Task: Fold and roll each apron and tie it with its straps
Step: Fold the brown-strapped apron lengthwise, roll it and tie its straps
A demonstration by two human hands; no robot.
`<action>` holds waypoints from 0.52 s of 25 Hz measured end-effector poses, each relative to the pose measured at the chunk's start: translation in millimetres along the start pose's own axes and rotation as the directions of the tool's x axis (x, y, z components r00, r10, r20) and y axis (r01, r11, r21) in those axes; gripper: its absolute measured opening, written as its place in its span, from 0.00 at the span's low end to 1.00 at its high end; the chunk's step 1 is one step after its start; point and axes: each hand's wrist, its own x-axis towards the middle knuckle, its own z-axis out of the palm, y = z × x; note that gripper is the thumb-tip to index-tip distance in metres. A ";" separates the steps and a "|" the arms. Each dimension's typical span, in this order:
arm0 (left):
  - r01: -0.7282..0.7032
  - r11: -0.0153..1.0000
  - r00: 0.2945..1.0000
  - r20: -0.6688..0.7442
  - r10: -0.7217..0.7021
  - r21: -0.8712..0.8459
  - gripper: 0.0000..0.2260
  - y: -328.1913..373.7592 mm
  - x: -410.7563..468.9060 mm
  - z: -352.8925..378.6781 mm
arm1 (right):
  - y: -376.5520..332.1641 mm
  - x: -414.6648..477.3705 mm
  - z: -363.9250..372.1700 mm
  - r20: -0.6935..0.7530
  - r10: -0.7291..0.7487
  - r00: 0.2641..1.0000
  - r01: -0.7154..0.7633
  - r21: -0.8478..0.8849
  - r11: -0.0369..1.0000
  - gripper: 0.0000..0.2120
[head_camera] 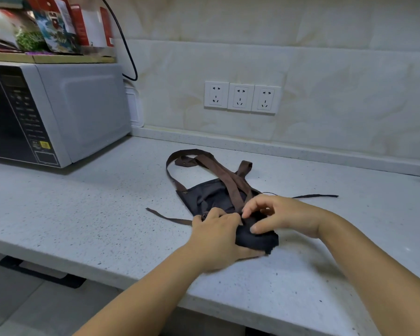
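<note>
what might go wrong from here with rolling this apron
The neck strap lies across the unrolled part of the apron, so it may get wound in crooked and bulge the roll. The left tie and right tie trail loose sideways; if caught in, little may remain for tying. The left hand and right hand both hold the roll, so releasing one to fetch a tie may loosen it.

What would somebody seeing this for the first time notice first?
The eye goes first to the middle of the speckled counter, where the left hand and right hand both grip the rolled near end of a dark apron. Its brown straps lie loose toward the wall. A grey microwave stands at far left, and three white wall sockets sit on the tiles behind.
</note>
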 end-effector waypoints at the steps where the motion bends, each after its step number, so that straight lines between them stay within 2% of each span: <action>1: 0.018 0.999 0.998 0.062 -0.017 -0.028 0.29 -1.1 3.4 -4.4 | 5.9 -7.2 1.0 0.027 0.004 1.000 -0.003 -0.037 0.999 0.13; 3: 0.025 0.999 0.991 0.135 -0.020 -0.037 0.28 -1.0 7.5 -10.6 | 16.8 -11.7 5.6 0.008 -0.009 1.000 0.010 -0.113 0.994 0.15; 5: 0.008 0.999 0.990 0.141 0.000 -0.054 0.25 -3.2 8.3 -13.0 | 22.0 -11.6 8.9 -0.039 -0.036 0.999 0.033 -0.065 0.997 0.13; 7: 0.000 0.979 0.994 0.106 0.022 -0.204 0.23 -13.2 3.0 -13.2 | 23.3 -11.7 8.5 -0.051 -0.034 0.998 0.033 -0.016 0.999 0.10; 9: -0.015 0.897 0.999 0.021 0.026 -0.442 0.18 -28.0 -7.0 -12.3 | 23.1 -11.6 4.2 -0.032 -0.006 0.999 0.006 -0.002 1.000 0.08; 10: -0.039 0.860 0.999 -0.045 0.018 -0.509 0.15 -34.2 -12.0 -11.0 | 22.9 -10.6 1.3 -0.010 0.011 1.000 -0.011 0.010 1.000 0.08; 13: -0.090 0.883 0.974 -0.227 -0.019 -0.461 0.09 -41.7 -13.3 -2.4 | 23.9 -2.7 -3.0 0.000 0.045 0.999 -0.045 -0.075 0.996 0.06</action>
